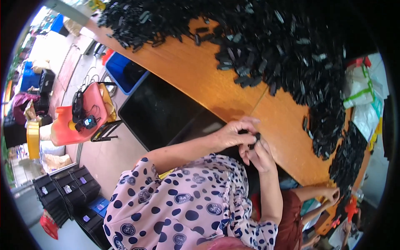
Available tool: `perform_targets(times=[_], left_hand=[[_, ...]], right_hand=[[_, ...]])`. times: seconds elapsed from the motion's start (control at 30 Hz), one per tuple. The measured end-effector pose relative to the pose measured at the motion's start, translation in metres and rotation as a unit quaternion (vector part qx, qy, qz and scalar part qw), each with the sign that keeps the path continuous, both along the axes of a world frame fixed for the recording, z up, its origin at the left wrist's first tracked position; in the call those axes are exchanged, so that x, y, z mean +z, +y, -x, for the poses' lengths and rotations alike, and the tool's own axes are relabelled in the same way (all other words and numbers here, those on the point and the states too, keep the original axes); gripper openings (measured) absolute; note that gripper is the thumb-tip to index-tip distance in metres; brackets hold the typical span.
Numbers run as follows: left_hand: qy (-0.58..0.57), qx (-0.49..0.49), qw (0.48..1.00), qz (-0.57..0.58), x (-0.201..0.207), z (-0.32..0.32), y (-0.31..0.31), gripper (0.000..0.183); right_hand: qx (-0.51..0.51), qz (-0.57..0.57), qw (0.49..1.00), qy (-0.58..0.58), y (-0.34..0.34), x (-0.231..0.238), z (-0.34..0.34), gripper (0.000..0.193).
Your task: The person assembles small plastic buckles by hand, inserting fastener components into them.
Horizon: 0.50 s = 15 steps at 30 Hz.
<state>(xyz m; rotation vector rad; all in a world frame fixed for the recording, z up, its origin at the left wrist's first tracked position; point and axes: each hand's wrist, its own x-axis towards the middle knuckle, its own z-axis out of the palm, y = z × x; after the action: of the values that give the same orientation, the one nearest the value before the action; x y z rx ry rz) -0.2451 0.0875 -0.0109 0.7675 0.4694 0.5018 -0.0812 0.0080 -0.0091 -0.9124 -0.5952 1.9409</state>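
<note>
My left hand [234, 134] and my right hand [260, 155] meet just in front of my body, near the table's front edge. Both are closed, with fingertips pinched on a small black plastic piece [256, 140] between them. Its exact shape is mostly hidden by the fingers. Beyond my hands, a large heap of similar small black pieces [275, 46] covers the far side of the orange-brown wooden table [183, 68]. One loose piece [305, 122] lies at the heap's near edge.
Below the table's left part stands a large black bin [154, 110], with a blue crate [121, 71] behind it. A red chair [77, 121] bears cables and a small device. Black crates [66, 189] are stacked lower left. At right, a co-worker's hands [332, 194] are over the table near white-green bags [360, 91].
</note>
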Motion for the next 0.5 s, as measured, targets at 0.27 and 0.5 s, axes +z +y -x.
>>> perform_targets(times=[0.27,0.5], left_hand=[[0.107,0.05,0.993,0.013,0.005,0.051,-0.013,0.031],[0.588,0.055,0.621,-0.515,-0.02,0.175,0.008,0.027]], right_hand=[[0.054,0.042,0.989,-0.129,0.014,0.005,0.054,0.043],[-0.027,-0.036,0.965,-0.256,0.004,-0.012,-0.014,0.036]])
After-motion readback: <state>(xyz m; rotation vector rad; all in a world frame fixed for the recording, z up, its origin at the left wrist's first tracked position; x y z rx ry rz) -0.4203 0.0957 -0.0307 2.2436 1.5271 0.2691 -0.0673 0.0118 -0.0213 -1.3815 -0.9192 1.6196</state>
